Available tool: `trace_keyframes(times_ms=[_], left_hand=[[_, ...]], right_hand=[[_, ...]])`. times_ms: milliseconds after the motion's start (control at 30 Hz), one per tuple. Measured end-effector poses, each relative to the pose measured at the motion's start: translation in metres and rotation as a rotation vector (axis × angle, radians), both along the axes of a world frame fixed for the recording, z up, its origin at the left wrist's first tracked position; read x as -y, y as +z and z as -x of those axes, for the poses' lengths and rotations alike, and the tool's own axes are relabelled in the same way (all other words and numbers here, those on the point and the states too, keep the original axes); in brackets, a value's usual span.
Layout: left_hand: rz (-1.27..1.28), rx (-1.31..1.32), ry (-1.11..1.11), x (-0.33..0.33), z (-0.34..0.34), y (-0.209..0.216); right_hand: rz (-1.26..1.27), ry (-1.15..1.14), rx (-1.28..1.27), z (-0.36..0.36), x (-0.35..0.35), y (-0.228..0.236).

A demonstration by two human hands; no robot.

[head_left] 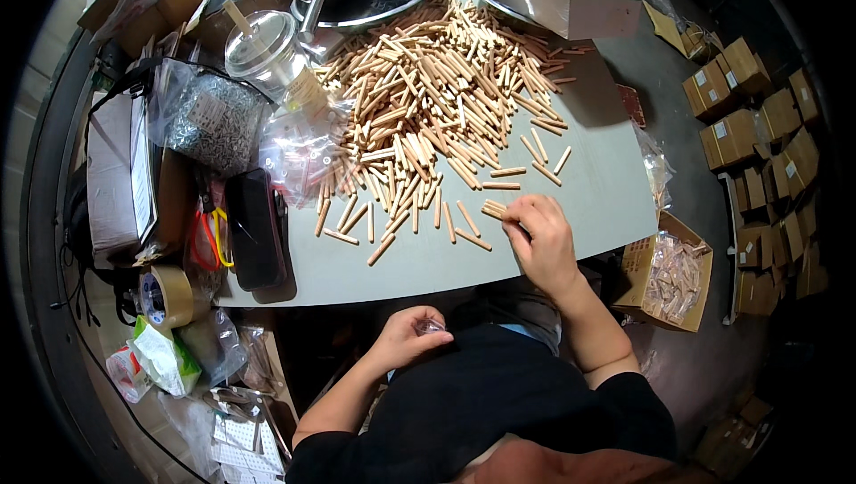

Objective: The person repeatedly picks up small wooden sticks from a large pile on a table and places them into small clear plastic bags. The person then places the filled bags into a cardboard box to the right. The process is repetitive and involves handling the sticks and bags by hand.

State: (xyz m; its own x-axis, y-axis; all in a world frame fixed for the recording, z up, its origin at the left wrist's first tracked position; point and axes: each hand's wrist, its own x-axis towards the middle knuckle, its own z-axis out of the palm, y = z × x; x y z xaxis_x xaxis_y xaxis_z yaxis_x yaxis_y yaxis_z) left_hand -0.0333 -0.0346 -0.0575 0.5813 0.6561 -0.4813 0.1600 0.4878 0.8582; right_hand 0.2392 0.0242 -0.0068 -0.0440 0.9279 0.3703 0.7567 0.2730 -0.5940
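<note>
The left hand (pixel 408 338) is curled around a small clear plastic piece (pixel 432 327). Farther out, short pale cylindrical wooden dowels (pixel 492 209) meet the right hand (pixel 543 242), fingertips bent; whether gripped, I cannot tell. Beyond lies a dense dowel heap (pixel 428 101), then a round silver metal bowl (pixel 401 13).

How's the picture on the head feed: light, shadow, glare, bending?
Head view throughout: near edge of the table bows, corners go black; wooden pegs brightly lit; shadow across the tabletop below the white carton; glare on the clear cup lid; floor dim; clear item in the left hand too small to identify.
</note>
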Motion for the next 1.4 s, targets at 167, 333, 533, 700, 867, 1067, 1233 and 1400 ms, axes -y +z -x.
trace_keyframes(times_ms=[167,333,533,700,867,1067,1233,1400], left_hand=[[-0.007,-0.062,-0.180,-0.012,-0.021,0.000],[0.288,0.269,-0.228,-0.023,-0.061,-0.002],[0.549,0.583,-0.237,-0.032,-0.107,-0.011],[0.693,0.632,-0.188,-0.026,-0.116,-0.022],[0.436,0.596,-0.265,-0.029,-0.113,-0.007],[0.024,0.557,-0.402,-0.036,-0.105,0.017],[-0.147,0.576,-0.454,-0.043,-0.104,0.031],[-0.286,0.607,-0.389,-0.040,-0.109,0.032]], right_hand=[[0.019,-0.083,-0.012,0.001,-0.017,0.013],[0.110,-0.032,0.039,-0.011,-0.014,0.019],[0.212,0.126,0.070,-0.035,0.022,0.026],[0.274,0.340,0.041,-0.026,0.050,0.040],[0.340,0.499,-0.074,-0.024,0.060,0.042],[0.358,0.506,-0.278,-0.028,0.060,0.063],[0.276,0.570,-0.337,-0.026,0.067,0.066],[0.245,0.578,-0.363,-0.018,0.071,0.063]])
